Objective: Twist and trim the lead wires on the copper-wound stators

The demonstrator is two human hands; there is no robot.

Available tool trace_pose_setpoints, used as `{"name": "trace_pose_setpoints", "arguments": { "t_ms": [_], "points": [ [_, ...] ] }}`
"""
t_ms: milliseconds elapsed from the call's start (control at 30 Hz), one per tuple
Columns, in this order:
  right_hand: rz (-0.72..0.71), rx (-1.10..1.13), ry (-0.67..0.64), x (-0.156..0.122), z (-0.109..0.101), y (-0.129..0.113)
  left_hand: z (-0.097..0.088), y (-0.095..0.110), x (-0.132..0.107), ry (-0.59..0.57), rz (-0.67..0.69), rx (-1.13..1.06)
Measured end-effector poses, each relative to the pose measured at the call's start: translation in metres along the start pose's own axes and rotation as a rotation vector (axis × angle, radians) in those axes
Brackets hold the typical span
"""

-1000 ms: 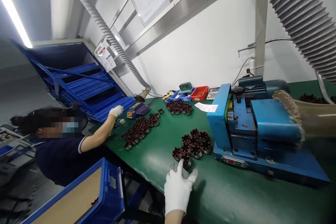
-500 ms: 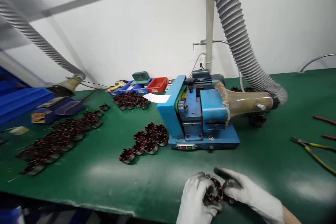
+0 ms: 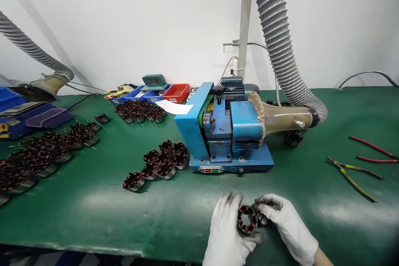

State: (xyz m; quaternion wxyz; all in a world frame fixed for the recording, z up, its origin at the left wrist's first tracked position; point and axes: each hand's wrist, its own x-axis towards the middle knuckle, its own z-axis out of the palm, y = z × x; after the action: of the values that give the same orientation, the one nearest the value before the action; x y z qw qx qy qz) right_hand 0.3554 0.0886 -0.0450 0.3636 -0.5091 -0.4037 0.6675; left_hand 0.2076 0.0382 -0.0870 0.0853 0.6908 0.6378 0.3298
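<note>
My left hand, in a white glove with dark fingertips, is wrapped around a motor stator, a metal ring with copper windings. The stator is held above the bench near its front edge, with its round opening facing me. From the right, my gloved right hand meets the ring's edge with its fingers curled and pressed together. What those fingertips pinch is hidden. Beyond my hands stands a blue belt grinding machine with red and green buttons. Left of the machine, several stators sit in a cluster.
A long pile of stators lies far left, another group at the back. Yellow-handled pliers and a red-handled tool lie right. A grey hose joins the machine's funnel. A red bin stands behind.
The view has swung slightly left to right across the bench. My right hand's raised fingers have curled in against the stator's edge, and the ring's opening shows more squarely.
</note>
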Motion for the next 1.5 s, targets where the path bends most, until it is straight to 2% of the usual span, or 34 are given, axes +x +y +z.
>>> {"name": "trace_pose_setpoints", "arguments": {
  "t_ms": [67,133,200,300,400,467,567,667,800,867,933,1067,1133,1300,1500],
  "points": [
    [0.013,0.016,0.028,0.000,0.001,-0.003,-0.001,0.002,0.002,0.070,-0.009,-0.025],
    [0.059,-0.058,0.003,0.000,0.003,-0.008,-0.003,0.005,0.003,0.084,-0.041,-0.073],
    [0.101,-0.181,-0.089,0.002,0.004,-0.014,-0.006,0.006,0.001,0.077,-0.058,-0.113],
    [0.105,-0.354,-0.296,0.008,0.006,-0.022,-0.008,0.006,-0.004,0.043,-0.068,-0.142],
    [0.093,-0.436,-0.463,0.016,0.006,-0.026,-0.004,0.005,-0.007,0.064,-0.150,-0.114],
    [0.114,-0.441,-0.497,0.020,0.005,-0.025,-0.001,0.006,-0.007,0.111,-0.200,-0.060],
    [0.156,-0.422,-0.498,0.022,0.002,-0.022,0.000,0.007,-0.006,0.120,-0.208,-0.014],
    [0.118,-0.357,-0.525,0.019,-0.002,-0.018,-0.003,0.004,-0.007,0.174,-0.114,0.025],
    [-0.023,-0.232,-0.641,0.015,-0.006,-0.009,-0.005,-0.010,-0.010,0.226,0.169,0.077],
    [-0.064,-0.207,-0.635,0.013,-0.007,-0.005,-0.003,-0.016,-0.012,0.182,0.302,0.092],
    [-0.086,-0.192,-0.591,0.013,-0.008,-0.001,-0.001,-0.018,-0.014,0.134,0.357,0.095],
    [-0.046,-0.137,-0.517,0.015,-0.011,0.013,0.004,-0.009,-0.018,0.084,0.128,0.045],
    [-0.061,-0.125,-0.483,0.017,-0.013,0.020,0.005,-0.006,-0.018,0.045,0.061,-0.012],
    [-0.077,-0.151,-0.422,0.016,-0.012,0.025,0.004,-0.010,-0.017,-0.041,0.103,-0.028],
    [0.021,-0.249,-0.380,0.011,-0.008,0.022,0.004,-0.014,-0.018,0.010,0.159,0.013]
  ]
}}
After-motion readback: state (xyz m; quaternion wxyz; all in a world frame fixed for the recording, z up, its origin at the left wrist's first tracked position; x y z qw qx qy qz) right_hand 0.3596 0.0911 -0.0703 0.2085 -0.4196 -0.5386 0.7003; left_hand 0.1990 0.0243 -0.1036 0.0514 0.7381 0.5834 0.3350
